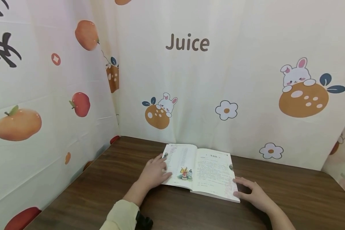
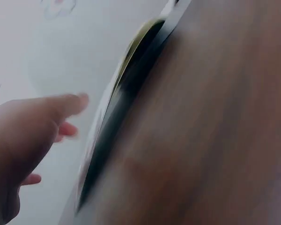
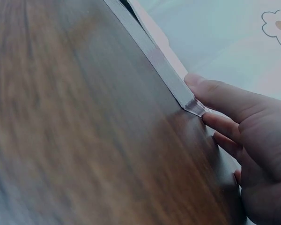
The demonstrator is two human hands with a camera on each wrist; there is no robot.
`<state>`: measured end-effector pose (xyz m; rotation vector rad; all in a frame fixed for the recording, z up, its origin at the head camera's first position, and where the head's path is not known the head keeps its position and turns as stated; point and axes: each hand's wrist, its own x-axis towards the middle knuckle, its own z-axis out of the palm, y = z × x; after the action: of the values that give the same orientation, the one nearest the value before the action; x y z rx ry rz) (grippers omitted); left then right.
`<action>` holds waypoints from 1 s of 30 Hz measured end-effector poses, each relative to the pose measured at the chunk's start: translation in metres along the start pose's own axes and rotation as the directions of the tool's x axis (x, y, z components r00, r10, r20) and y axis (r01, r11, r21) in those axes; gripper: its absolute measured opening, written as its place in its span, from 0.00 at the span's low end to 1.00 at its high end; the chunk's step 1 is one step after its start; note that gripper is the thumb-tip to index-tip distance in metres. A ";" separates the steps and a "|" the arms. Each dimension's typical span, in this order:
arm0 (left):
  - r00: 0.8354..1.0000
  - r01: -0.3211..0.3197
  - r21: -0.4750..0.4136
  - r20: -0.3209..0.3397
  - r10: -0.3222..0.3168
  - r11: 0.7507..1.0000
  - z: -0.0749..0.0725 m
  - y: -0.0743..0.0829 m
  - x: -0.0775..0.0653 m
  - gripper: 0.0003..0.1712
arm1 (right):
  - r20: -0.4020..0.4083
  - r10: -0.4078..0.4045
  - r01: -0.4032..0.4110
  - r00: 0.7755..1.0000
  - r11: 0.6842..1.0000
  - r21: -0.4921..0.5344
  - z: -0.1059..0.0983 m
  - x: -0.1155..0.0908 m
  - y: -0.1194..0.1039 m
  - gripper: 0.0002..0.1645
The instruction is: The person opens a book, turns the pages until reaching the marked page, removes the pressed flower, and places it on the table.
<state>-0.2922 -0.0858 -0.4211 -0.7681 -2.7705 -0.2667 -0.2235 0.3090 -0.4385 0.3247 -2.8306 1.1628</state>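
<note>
An open book (image 1: 214, 174) with printed text and a small coloured picture on its left page lies on the brown table. My left hand (image 1: 155, 172) is at the book's left edge, fingers loosely spread over the left page. The left wrist view is blurred; there the thumb of that hand (image 2: 28, 136) stands out towards the book's dark cover edge (image 2: 117, 112). At the lower right corner is my right hand (image 1: 254, 193). In the right wrist view its thumb (image 3: 225, 96) touches the top of the page block (image 3: 152, 58), and the fingers lie along the side, only slightly bent.
The dark wood-grain table (image 1: 166, 210) extends around the book. Behind it hangs a pale curtain (image 1: 195, 80) printed with rabbits, oranges and flowers, and another fruit-printed cloth (image 1: 54, 83) runs along the left. A black strap device (image 1: 143, 220) sits at the left wrist beside a pale sleeve.
</note>
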 end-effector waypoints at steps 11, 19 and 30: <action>0.967 -0.195 -0.074 0.155 0.205 0.978 0.013 0.063 0.004 0.31 | 0.011 0.002 -0.002 1.000 1.000 0.012 0.002 0.001 0.001 0.31; 0.976 0.045 -0.074 0.214 -0.029 0.996 0.016 0.089 0.022 0.37 | 0.073 0.007 -0.010 0.997 0.999 0.041 -0.004 0.001 0.002 0.33; 0.970 0.158 0.007 0.184 -0.156 0.987 0.022 0.112 0.027 0.47 | 0.084 0.032 -0.038 0.996 0.997 0.069 -0.006 0.000 0.004 0.33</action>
<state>-0.2601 0.0268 -0.4217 -0.6031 -3.0125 -0.2476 -0.2241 0.3161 -0.4369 0.3358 -2.8817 1.2880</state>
